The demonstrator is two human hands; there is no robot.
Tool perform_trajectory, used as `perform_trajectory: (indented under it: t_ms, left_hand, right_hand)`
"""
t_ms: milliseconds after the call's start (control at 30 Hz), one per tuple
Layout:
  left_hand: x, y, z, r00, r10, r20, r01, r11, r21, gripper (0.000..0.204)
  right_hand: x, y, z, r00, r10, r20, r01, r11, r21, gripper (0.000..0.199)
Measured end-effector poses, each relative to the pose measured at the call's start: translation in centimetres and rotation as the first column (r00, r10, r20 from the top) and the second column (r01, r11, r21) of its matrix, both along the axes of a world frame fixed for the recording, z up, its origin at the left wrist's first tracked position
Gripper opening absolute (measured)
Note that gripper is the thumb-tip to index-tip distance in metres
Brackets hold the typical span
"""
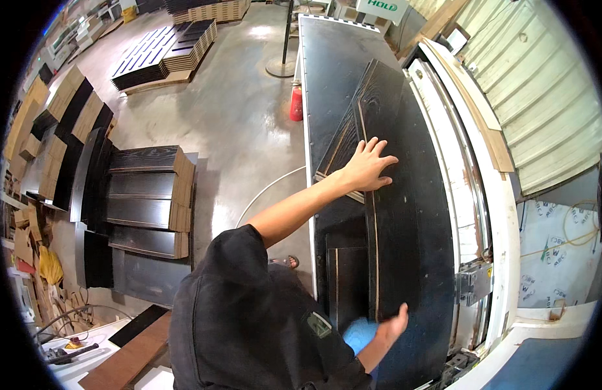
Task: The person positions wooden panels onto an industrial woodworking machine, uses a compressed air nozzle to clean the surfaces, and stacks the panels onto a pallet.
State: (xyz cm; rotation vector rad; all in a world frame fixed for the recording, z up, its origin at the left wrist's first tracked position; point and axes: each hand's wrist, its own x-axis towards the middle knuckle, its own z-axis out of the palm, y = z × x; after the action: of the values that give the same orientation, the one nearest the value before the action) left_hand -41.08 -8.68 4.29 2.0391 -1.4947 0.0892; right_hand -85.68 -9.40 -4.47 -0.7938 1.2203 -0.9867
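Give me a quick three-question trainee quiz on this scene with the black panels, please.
1. True or false: the left hand lies flat, fingers spread, on the long black wood-grain panel.
2. Which red thing stands on the floor beside the dark metal table? A) bucket B) fire extinguisher C) traffic cone
3. What colour is the soft thing next to the right hand?
Key: 1 true; 2 B; 3 blue.
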Motion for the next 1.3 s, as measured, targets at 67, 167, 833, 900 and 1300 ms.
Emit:
perform_trajectory:
  t_ms: [67, 167, 833, 900, 1300]
  left_hand:
    - [0.1, 0.7, -1.5, 0.999, 0.021, -0.025, -0.02, 0.999, 0.03, 0.066]
    - [1.5, 2.5, -2.3, 0.988, 0.155, 0.019, -0.156, 0.976, 0.152, 0.072]
    - [13.4, -6.0, -6.2, 0.969, 0.196, 0.149, -0.232, 0.928, 0.292, 0.077]
    - [15.3, -4.3, -6.3, 0.957, 0.233, 0.171, -0.275, 0.915, 0.296, 0.078]
    - [4.6, -7.0, -6.4, 0.971, -0.039, 0.235, 0.004, 0.989, 0.149, 0.074]
  right_hand:
    - [3.9, 1.8, 1.2, 0.955, 0.295, -0.03, -0.289, 0.949, 0.128, 0.034]
    - [8.0, 4.5, 4.8, 0.728, 0.684, -0.043, -0.679, 0.728, 0.094, 0.024]
    - [-1.8, 11.7, 5.7, 0.392, 0.265, -0.881, -0.644, 0.763, -0.057, 0.055]
    - [-2.8, 14.4, 5.9, 0.273, 0.261, -0.926, -0.675, 0.738, 0.009, 0.065]
    - [-7.9, 18.8, -0.1, 0.178, 0.053, -0.983, -0.509, 0.86, -0.046, 0.06]
